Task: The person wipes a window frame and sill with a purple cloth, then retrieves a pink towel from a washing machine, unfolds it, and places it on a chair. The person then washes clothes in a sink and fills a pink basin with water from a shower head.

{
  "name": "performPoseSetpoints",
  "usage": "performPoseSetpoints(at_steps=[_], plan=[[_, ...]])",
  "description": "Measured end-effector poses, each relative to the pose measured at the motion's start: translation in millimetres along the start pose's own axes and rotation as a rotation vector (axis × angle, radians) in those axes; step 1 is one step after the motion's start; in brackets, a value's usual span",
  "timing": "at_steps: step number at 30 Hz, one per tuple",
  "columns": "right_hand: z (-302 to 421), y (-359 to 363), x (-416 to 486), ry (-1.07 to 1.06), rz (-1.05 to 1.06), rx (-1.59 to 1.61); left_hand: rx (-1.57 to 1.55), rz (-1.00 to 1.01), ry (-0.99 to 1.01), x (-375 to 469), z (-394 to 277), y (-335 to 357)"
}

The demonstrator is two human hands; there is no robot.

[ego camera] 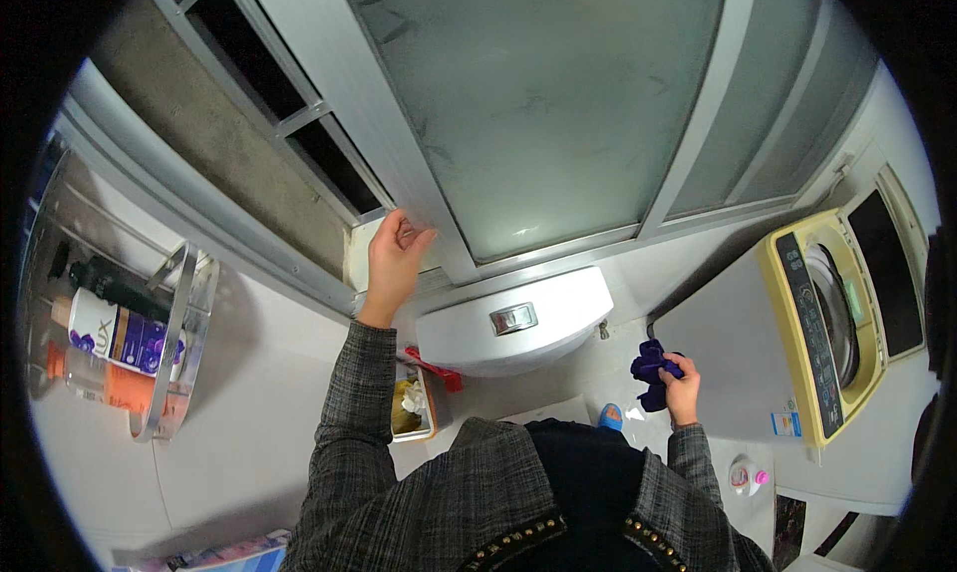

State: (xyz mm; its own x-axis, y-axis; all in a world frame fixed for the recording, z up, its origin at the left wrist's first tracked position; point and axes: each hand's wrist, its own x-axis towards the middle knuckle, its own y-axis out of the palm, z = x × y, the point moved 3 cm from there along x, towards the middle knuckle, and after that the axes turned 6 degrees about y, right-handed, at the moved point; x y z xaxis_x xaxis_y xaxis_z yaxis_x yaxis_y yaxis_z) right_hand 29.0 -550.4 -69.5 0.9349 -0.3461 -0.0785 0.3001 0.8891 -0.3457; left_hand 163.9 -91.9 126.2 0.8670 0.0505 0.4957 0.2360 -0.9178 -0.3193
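My right hand (682, 394) grips a bunched dark purple cloth (652, 370), which hangs beside the washing machine's side panel (725, 362). To the left, my left hand (396, 265) is raised at the aluminium frame (374, 101) of a sliding window. Its fingers are curled and the thumb lies over the frame's edge; whether they grip it cannot be made out. Frosted glass (553, 116) fills the sash. Below the window stands a white toilet cistern (568, 303) with a chrome flush button (514, 318).
A top-loading washing machine (811, 333) has its lid (886, 273) raised. A wall rack (176, 340) holds bottles, including a Lux bottle (127, 333). A waste bin (426, 407) stands left of the cistern. On the floor is a bottle with a pink cap (761, 477).
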Motion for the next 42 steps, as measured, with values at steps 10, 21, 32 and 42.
performPoseSetpoints(at_steps=[10,21,32,42], plan=[[-17.3,4.7,3.6,-0.09,0.053,-0.068,0.465,-0.367,-0.091,-26.2,-1.1,-64.8],[-47.2,15.9,19.2,-0.122,0.116,-0.087,0.975,-0.732,0.234,-54.9,-21.6,-69.2],[-22.2,25.0,12.0,-0.086,0.012,0.016,1.06,-0.893,0.148,-66.8,-9.9,-82.9],[-12.1,-9.6,7.2,0.001,-0.085,-0.023,1.343,-0.911,0.205,-63.9,3.8,-107.5]])
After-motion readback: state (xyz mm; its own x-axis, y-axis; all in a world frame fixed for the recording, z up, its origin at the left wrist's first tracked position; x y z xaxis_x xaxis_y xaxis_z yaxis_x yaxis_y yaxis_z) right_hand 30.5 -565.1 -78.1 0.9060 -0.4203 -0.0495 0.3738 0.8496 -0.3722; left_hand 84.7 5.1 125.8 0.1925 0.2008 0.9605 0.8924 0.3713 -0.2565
